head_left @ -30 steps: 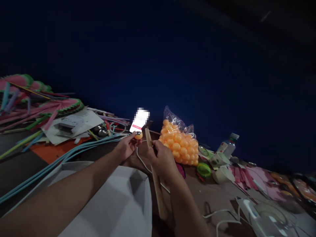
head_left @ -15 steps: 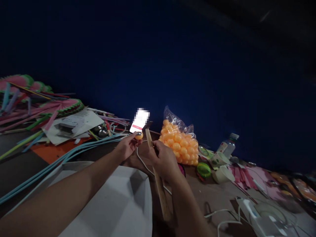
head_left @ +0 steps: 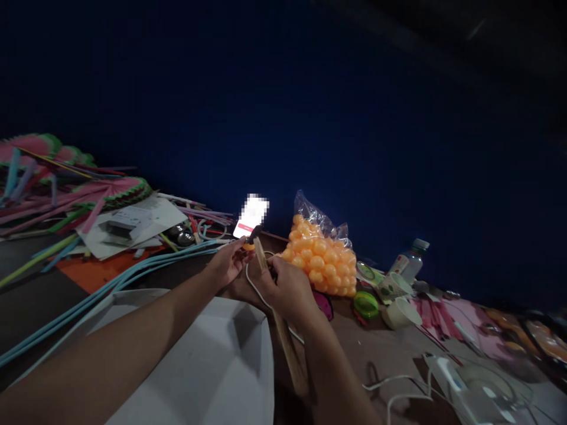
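My left hand (head_left: 227,264) is closed around a small orange ball (head_left: 248,247), pinched at the fingertips; a shiny top showed on it earlier. In my right hand (head_left: 290,289) is a hammer (head_left: 289,354), gripped by its wooden handle, with the butt slanting down toward me. Its dark head overlaps the ball from above, and whether the two touch I cannot tell. Just behind stands a phone (head_left: 248,224) with a bright, partly blurred screen. A clear plastic bag of orange balls (head_left: 325,260) sits to the right of my right hand.
A white tray-like box (head_left: 195,360) lies under my left forearm. Blue tubes (head_left: 155,262), papers (head_left: 137,221) and colourful sticks spread across the left. Rightward are a green striped ball (head_left: 365,305), paper cups (head_left: 403,313), a bottle (head_left: 411,262) and white cables (head_left: 398,378).
My right hand has shifted slightly left, bringing the hammer head over the ball, which it now partly covers. My left hand has stayed almost still.
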Tool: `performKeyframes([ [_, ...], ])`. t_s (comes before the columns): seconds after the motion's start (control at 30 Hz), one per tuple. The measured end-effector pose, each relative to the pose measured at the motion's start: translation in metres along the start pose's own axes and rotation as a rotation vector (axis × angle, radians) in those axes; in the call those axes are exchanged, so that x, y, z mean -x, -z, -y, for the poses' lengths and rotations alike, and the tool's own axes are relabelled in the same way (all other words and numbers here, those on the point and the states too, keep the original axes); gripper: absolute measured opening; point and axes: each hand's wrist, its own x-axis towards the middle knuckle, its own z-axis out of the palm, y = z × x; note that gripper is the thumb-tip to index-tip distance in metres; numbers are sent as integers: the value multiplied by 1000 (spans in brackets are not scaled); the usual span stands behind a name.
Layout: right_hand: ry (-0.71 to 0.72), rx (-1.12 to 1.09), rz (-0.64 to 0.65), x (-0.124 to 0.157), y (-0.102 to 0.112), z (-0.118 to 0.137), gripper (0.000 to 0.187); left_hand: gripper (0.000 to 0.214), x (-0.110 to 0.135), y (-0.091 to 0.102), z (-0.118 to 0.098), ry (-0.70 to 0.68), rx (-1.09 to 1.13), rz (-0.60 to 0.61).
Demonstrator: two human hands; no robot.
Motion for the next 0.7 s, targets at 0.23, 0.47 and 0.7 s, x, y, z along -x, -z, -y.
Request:
performKeyframes([
  [0.23, 55, -69, -105, 3, 5, -2, 24, 11, -1, 5, 2, -9, -20, 76],
  [0.47, 9, -18, -29, 0, -4, -2, 25, 12, 3, -2, -2, -1, -7, -17],
  [0.7, 3, -64, -61, -1, -6, -3, 24, 12, 3, -4, -2, 4, -27, -13],
])
